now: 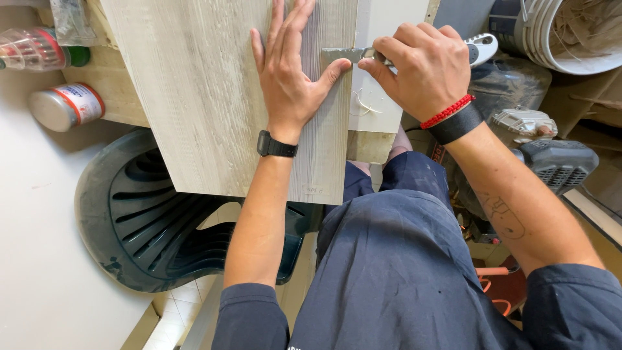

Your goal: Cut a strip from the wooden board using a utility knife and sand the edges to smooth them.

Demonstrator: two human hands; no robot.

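Across the upper middle of the view lies a long pale wood-grain plank (194,97), the largest thing in hand; its near end overhangs a dark green plastic chair (149,220) below. Under its far right side sits a white block or board (382,104), which seems to carry it.

Left hand (291,78): flat on the plank, fingers spread, thumb stretched right toward the blade. Pressing down, not gripping anything. Black watch at the wrist.

Right hand (421,65): grip closed around a utility knife (363,55), forefinger and thumb pinching near the metal front. Blade tip rests on the plank's right strip, close to the left thumb. Red cord and black band on the wrist.

Progress, as a judgement: the knife sits at the plank's right margin, and a faint line runs down the plank from that spot toward the near end. Whether that line is scored I cannot tell. No piece has come away; the plank is whole.

Small things: two tins (61,104) left; white bucket (570,39) and grey power tool (551,155) right.
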